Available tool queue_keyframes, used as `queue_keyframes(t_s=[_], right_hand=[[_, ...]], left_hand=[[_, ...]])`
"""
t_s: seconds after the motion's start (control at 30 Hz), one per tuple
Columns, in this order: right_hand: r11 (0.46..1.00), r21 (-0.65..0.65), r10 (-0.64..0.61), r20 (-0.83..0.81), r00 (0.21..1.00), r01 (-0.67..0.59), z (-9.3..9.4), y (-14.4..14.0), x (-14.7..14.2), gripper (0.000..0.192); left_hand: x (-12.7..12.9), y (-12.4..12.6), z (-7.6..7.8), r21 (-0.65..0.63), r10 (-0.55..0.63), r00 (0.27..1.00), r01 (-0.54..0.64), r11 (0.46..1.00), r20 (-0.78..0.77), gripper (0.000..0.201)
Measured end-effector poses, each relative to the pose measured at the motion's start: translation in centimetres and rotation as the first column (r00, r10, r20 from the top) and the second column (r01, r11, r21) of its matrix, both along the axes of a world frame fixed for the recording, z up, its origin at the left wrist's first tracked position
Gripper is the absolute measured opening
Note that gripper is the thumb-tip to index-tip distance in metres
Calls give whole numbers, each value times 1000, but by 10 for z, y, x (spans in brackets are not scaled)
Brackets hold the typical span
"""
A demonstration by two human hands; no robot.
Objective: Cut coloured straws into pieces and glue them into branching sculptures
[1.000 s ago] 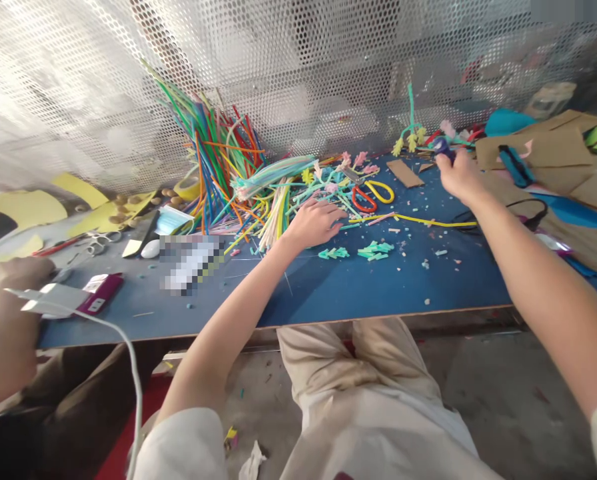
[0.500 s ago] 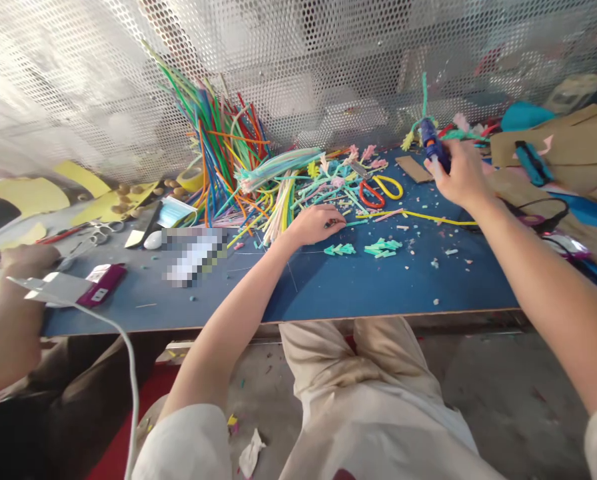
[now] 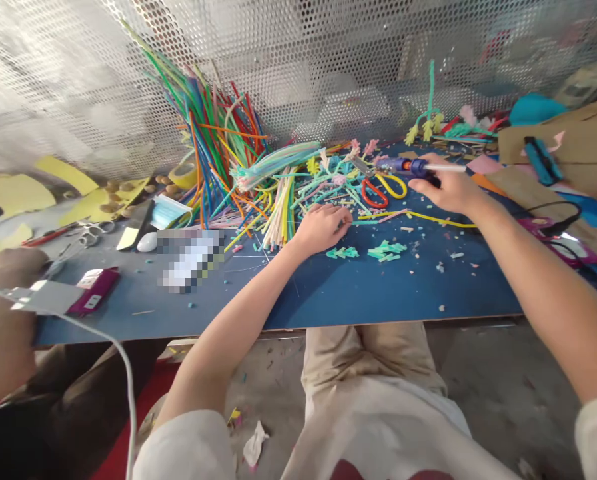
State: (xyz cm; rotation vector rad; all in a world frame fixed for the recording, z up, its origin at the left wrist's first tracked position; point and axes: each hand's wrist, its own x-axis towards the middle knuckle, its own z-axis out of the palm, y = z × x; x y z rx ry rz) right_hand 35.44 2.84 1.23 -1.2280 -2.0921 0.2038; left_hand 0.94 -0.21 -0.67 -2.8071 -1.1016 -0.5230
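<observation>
My right hand (image 3: 451,190) grips a blue glue gun (image 3: 412,167) with a white glue stick jutting out its back, held level above the blue table (image 3: 328,287), nozzle pointing left. My left hand (image 3: 323,227) rests on the table with fingers curled on a thin teal pipe cleaner (image 3: 366,222) at the edge of a heap of coloured pipe cleaners (image 3: 258,180). Small cut teal pieces (image 3: 373,251) lie just right of my left hand. A long yellow pipe cleaner (image 3: 418,217) runs under my right wrist.
Red and yellow-handled scissors (image 3: 383,189) lie behind my left hand. Brown card sheets (image 3: 553,143) cover the right. A perforated metal screen (image 3: 298,67) closes the back. On the left, another person's hand (image 3: 8,263) holds a phone (image 3: 38,297) with a white cable; yellow foam and metal scissors (image 3: 86,233) lie beyond.
My right hand picked up the glue gun at the far right and brought it left and nearer, turning it level. My left hand stayed on the pipe cleaners.
</observation>
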Motion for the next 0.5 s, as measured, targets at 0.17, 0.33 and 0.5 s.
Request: queue_keyframes(t_s=[0.17, 0.33, 0.5], right_hand=[[993, 55, -106, -21, 994, 107, 4, -8, 1, 45], [962, 0, -272, 89, 958, 273, -4, -5, 6, 42], [974, -45, -216, 114, 970, 222, -4, -3, 0, 37]], left_hand=[[11, -18, 13, 85, -226, 969, 217, 972, 103, 26], [17, -33, 21, 151, -286, 955, 272, 950, 77, 26], [6, -17, 14, 169, -233, 966, 213, 962, 114, 25]])
